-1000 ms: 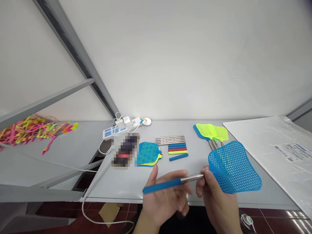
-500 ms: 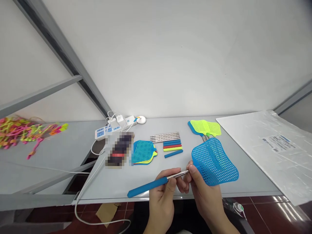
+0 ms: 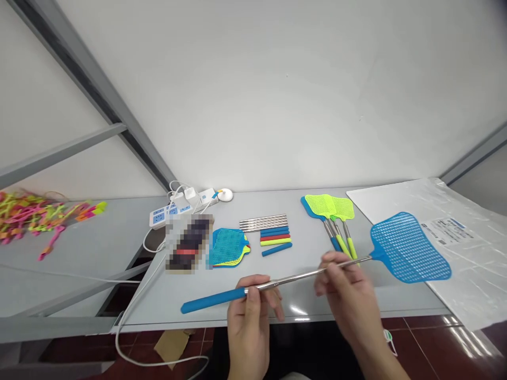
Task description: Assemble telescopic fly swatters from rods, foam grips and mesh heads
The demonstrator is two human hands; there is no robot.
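A blue fly swatter (image 3: 412, 248) with a long metal telescopic rod stretches across in front of me, held in both hands above the table's front edge. My left hand (image 3: 251, 311) grips it where the blue handle meets the rod. Farther along, my right hand (image 3: 348, 295) pinches the rod below the mesh head; it is slightly blurred. Beyond my hands lie several metal rods (image 3: 263, 222) and several coloured handle sleeves (image 3: 276, 241). Left of these is a stack of mesh swatter heads (image 3: 229, 247). Several whole swatters (image 3: 330, 208), yellow-green and blue, lie at the back right.
A white power strip (image 3: 170, 214) with plugs and cables sits at the back left, near a pixelated dark object (image 3: 192, 245). A plastic-wrapped white board (image 3: 467, 274) covers the table's right side. Pink and yellow stringy items (image 3: 35, 216) lie on the far-left surface.
The swatter's rod has lengthened. My right hand and the mesh head have moved right, away from my left hand. The blue handle has shifted left.
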